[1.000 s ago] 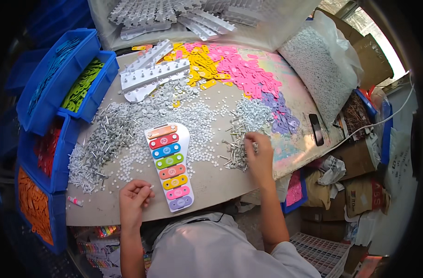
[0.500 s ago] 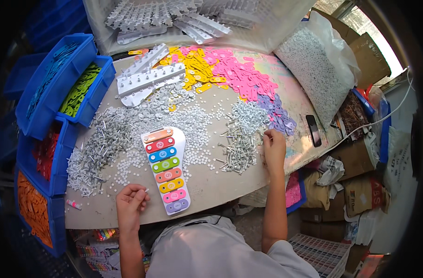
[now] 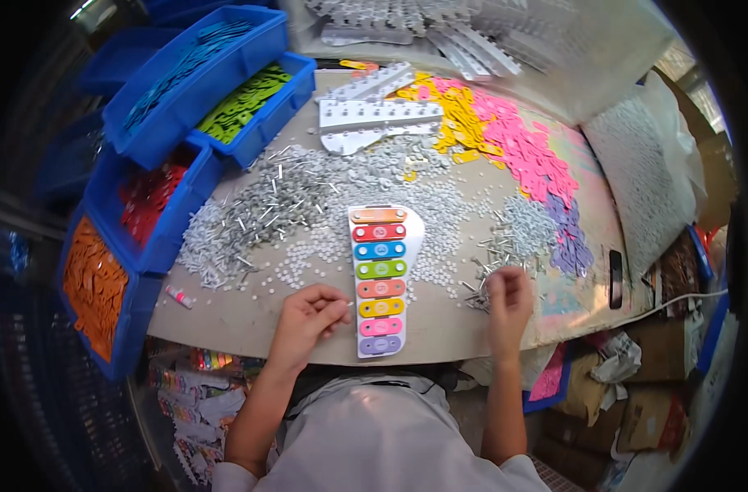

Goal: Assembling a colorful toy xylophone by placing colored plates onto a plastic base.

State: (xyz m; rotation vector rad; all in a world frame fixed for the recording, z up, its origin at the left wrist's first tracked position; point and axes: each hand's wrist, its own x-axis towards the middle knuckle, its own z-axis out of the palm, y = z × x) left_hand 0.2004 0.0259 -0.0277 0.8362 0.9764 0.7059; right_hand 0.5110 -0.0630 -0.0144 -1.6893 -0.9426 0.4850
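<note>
a toy xylophone (image 3: 380, 283) lies flat on the worktop (image 3: 251, 320), just in front of the person, its long side running away from the body, perhaps so that both hands reach every bar equally. white round heads show on the upper bars; the lower ones show dark holes.

the left hand (image 3: 312, 320) is just beside its left edge, thumb and forefinger pinching what seems a small white piece (image 3: 349, 304), likely held by the tips because it is so tiny. the right hand (image 3: 509, 299) is bent, thumb near the fingers, over the edge of the silvery pins (image 3: 526, 225); i cannot tell whether it grips one.

beyond the toy spread white caps (image 3: 440, 217), with more pins to the left, seemingly heaped within easy reach. farther off lie white bases (image 3: 382, 117), then yellow bars (image 3: 452, 115), pink bars (image 3: 522, 152) and purple bars (image 3: 569, 246), apparently grouped by colour for quick picking. blue bins (image 3: 210, 97) at the left keep other colours apart; a phone (image 3: 615, 279) lies at the right.
</note>
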